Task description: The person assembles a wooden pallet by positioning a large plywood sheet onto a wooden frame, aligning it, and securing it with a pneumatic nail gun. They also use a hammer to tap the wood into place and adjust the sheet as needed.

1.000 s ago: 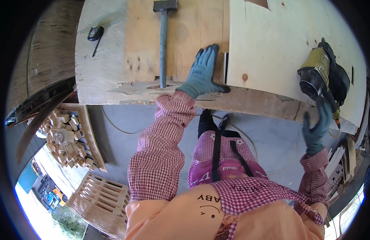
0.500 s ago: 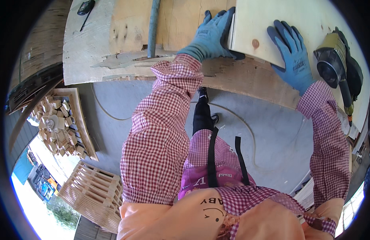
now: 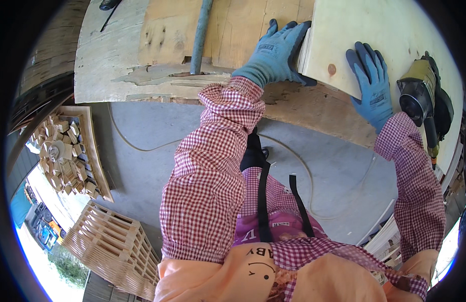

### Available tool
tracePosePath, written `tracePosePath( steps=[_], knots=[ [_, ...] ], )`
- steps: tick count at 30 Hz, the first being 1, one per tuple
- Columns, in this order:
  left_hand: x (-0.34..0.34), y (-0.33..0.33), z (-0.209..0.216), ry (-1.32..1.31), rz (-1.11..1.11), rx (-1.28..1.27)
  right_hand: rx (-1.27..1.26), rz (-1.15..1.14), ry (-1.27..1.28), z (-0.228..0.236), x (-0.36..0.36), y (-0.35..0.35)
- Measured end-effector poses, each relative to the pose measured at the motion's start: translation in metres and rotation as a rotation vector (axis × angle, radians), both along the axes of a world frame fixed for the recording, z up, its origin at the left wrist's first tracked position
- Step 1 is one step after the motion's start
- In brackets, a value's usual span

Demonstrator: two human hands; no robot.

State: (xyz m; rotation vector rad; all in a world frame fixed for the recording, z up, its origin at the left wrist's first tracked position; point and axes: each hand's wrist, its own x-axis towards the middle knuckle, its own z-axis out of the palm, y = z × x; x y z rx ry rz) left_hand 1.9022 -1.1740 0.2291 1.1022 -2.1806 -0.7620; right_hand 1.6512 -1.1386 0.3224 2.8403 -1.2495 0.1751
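Note:
A stack of thin, pale plywood sheets [image 3: 354, 30] lies on the worn wooden work surface [image 3: 167, 40], over its right part. My left hand [image 3: 277, 56], in a blue glove with dark fingertips, presses against the stack's left edge. Its fingers point away from me and its thumb is spread toward the near corner. My right hand [image 3: 372, 85], gloved the same way, rests flat on the top sheet near the front edge, fingers stretched out. Just right of it, a yellow-and-black power sander [image 3: 419, 90] with a hose fitting sits on the plywood.
A grey metal pipe [image 3: 200, 38] lies left of my left hand. A dark tape measure [image 3: 108, 5] is at the far left. Below, a thin hose [image 3: 308, 171] curves across the grey floor. Wood offcuts [image 3: 61, 151] and a slatted wooden crate [image 3: 114, 231] stand to the left.
The view has shifted slightly, so the work surface, pipe and plywood sit lower and farther right. Both hands keep their places against the stack and on the top sheet.

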Motion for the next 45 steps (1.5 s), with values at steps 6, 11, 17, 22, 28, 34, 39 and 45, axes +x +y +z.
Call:
tracePosePath(
  steps=[6, 11, 17, 22, 28, 34, 39, 45],
  knots=[
    [0.000, -0.001, 0.001, -0.016, 0.021, 0.003, 0.004, -0.026, 0.027, 0.001, 0.002, 0.000],
    [0.000, 0.002, 0.004, -0.010, 0.033, 0.011, 0.011, -0.043, 0.069, -0.001, 0.002, 0.001],
    [-0.003, 0.001, -0.001, -0.014, 0.042, -0.044, -0.014, -0.054, 0.087, -0.002, 0.002, 0.000],
    [0.000, 0.003, 0.000, -0.006, 0.061, -0.041, -0.033, -0.016, 0.057, -0.004, 0.001, -0.002],
    [-0.001, 0.003, -0.001, -0.008, 0.045, -0.024, -0.019, -0.051, 0.082, -0.001, 0.001, 0.002],
    [0.002, 0.003, 0.001, -0.038, 0.035, -0.027, -0.010, -0.040, 0.070, -0.003, 0.001, 0.003],
    [0.005, 0.009, 0.007, 0.037, -0.006, -0.040, -0.032, -0.022, 0.065, 0.000, -0.007, 0.006],
    [0.039, 0.015, 0.023, 0.494, -0.145, 0.293, 0.059, -0.095, 0.272, 0.018, 0.008, 0.014]
  ],
)
